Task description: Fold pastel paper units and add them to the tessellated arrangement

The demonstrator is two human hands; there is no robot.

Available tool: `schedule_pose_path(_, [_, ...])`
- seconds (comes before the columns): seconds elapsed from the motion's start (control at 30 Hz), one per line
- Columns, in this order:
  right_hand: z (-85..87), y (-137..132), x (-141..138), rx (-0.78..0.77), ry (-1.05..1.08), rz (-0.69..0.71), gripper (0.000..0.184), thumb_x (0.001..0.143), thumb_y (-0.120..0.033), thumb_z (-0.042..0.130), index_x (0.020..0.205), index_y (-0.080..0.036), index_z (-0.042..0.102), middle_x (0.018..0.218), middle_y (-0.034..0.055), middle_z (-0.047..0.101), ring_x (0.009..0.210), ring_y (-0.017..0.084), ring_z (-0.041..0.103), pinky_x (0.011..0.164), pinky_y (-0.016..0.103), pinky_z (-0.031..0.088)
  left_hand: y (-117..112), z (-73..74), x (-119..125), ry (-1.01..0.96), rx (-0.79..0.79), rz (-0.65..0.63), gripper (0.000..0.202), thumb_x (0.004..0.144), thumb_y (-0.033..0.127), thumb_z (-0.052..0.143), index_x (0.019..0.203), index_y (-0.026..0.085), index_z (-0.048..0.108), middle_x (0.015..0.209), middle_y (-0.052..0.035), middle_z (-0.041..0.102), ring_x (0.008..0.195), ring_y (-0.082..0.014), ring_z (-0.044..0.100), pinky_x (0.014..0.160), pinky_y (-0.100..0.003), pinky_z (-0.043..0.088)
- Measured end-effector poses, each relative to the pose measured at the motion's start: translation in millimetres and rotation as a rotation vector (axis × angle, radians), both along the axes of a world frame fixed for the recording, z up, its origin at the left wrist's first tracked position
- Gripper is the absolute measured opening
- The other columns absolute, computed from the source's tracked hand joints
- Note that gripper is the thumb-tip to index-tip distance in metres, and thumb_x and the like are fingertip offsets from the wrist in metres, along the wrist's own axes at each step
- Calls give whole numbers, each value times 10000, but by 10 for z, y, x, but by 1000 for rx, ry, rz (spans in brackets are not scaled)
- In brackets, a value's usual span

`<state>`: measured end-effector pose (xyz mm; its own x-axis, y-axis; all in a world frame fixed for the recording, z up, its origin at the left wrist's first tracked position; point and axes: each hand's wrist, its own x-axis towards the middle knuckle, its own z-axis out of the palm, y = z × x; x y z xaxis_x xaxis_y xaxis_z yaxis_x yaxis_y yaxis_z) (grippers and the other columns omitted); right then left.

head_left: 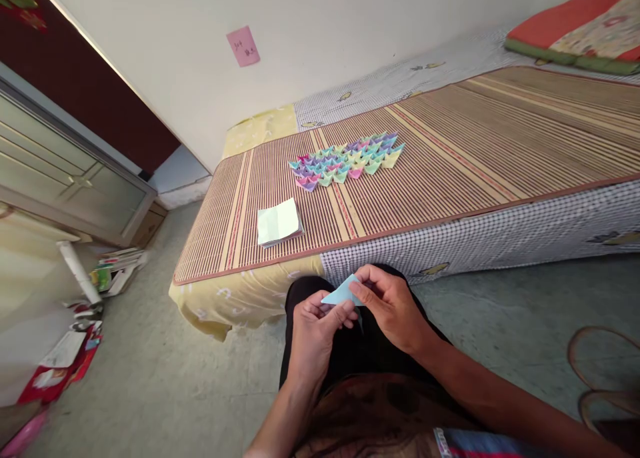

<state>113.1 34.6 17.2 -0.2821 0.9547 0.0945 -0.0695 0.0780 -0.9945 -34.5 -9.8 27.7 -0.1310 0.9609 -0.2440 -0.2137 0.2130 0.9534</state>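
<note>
A light blue piece of folded paper (344, 293), roughly triangular, is held between both hands above my lap. My left hand (320, 318) pinches its lower left part, thumb on top. My right hand (384, 301) grips the right side, with the thumb lying over the paper and fingers behind it. The paper's underside and some fingertips are hidden. Beyond the hands, a stack of pale paper sheets (278, 223) lies near the mat's front edge. Farther back, several folded paper boats (350, 159) in pink, purple, green, yellow and blue stand in close rows.
A striped woven mat (430, 158) covers the bed, whose checked sheet (500, 228) hangs over the front. A folded quilt (580, 31) lies at the far right. Pink paper (243, 46) is on the wall. Papers and books (117, 269) sit on the left floor.
</note>
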Motion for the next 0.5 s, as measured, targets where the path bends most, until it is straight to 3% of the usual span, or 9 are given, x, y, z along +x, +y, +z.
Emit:
schedule_pose_path(0.2, [-6, 13, 9, 5, -47, -8, 302, 965, -434, 592, 789, -189, 590, 690, -11, 548, 622, 140, 501, 576, 269, 415, -42, 16, 12, 68, 65, -2, 238, 851, 345, 785, 716, 158, 726, 672, -29, 748, 611, -129, 621, 659, -242, 466])
schedule_pose_path(0.37, [-8, 29, 23, 20, -53, 9, 301, 960, -435, 601, 786, -190, 586, 678, -15, 543, 616, 138, 504, 572, 265, 408, -74, -34, -29, 157, 138, -7, 338, 964, 402, 649, 766, 163, 780, 721, -48, 757, 661, -141, 598, 682, -253, 442])
schedule_pose_path(0.5, [-3, 58, 80, 13, -36, -17, 313, 958, -444, 607, 770, -196, 573, 652, -31, 497, 584, 127, 455, 535, 257, 372, -75, -43, -132, 146, 189, 152, 340, 969, 417, 635, 780, 174, 778, 733, -40, 747, 679, -142, 591, 679, -251, 438])
